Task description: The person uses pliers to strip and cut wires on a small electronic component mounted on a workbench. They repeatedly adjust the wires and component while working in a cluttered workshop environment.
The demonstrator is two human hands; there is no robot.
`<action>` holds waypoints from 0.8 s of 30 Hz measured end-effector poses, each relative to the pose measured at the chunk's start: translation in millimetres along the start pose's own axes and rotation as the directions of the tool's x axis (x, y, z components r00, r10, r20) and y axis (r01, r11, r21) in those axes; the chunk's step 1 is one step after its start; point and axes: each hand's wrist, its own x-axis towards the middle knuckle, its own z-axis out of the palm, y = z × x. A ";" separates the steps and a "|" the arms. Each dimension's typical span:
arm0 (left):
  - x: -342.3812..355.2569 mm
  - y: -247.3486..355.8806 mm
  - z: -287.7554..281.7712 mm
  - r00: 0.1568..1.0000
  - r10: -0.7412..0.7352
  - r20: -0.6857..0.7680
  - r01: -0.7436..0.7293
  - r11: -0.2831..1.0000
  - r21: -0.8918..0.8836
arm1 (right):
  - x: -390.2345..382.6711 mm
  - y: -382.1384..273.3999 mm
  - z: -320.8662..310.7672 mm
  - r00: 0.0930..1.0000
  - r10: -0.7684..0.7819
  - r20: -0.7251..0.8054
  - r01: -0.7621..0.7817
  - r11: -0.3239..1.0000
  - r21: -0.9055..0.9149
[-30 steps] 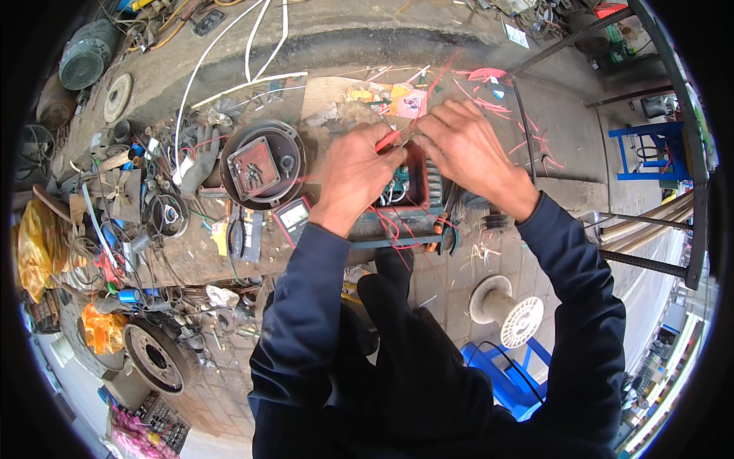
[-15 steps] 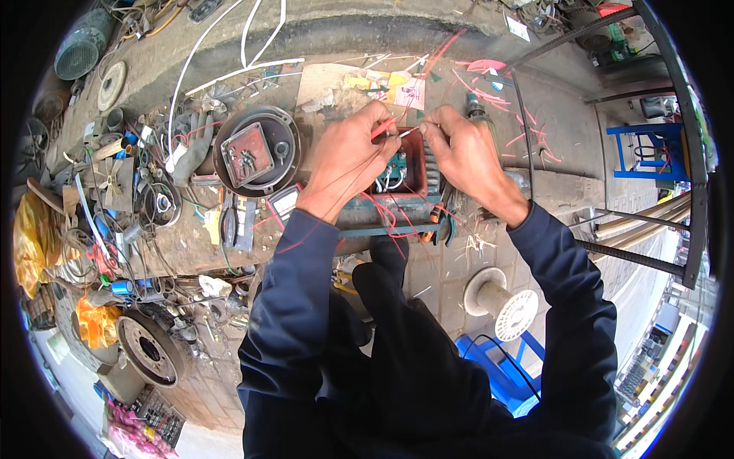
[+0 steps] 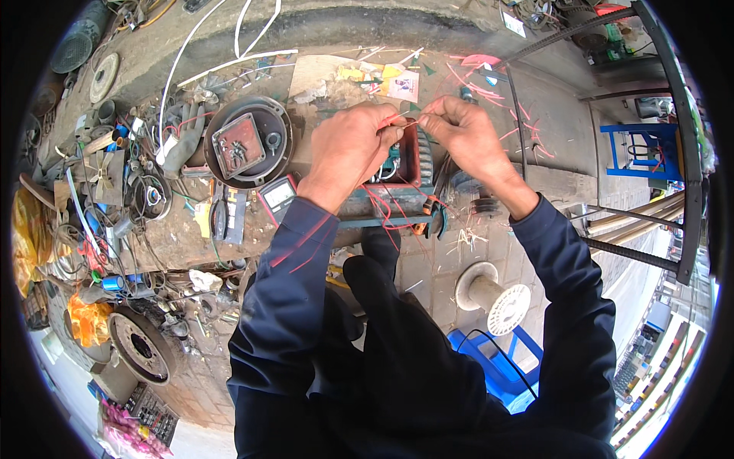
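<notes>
My left hand [image 3: 350,149] is closed in a pinch on thin red wires [image 3: 390,121], whose ends stick out past its fingertips. Close by on the right, my right hand [image 3: 466,141] also pinches a red wire end, its thumb and forefinger together. Below both hands sits an electric motor [image 3: 430,164] with ribbed green-grey sides and an open red terminal box [image 3: 413,149]. Green terminals and white leads show inside the box, partly hidden by my left hand. Loose red wires [image 3: 376,205] hang over the motor's near side, and a strand lies across my left sleeve.
To the left, a round dark metal cover [image 3: 256,172] holds a square red lid with small hardware. A meter [image 3: 279,195] and pliers [image 3: 220,214] lie near it. Orange-handled pliers [image 3: 430,206] rest beside the motor. A white spool [image 3: 497,294] and blue stool [image 3: 489,359] stand on the paving.
My hands have stayed close together over the motor, fingers shifting on the wires. The view has moved slightly, and the strand on my left sleeve has shifted.
</notes>
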 end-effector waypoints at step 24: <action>9.9 -9.5 7.1 0.991 0.101 -0.083 -0.093 0.992 0.088 | -8.8 -27.9 -15.4 0.805 -0.496 0.324 0.578 0.537 -0.614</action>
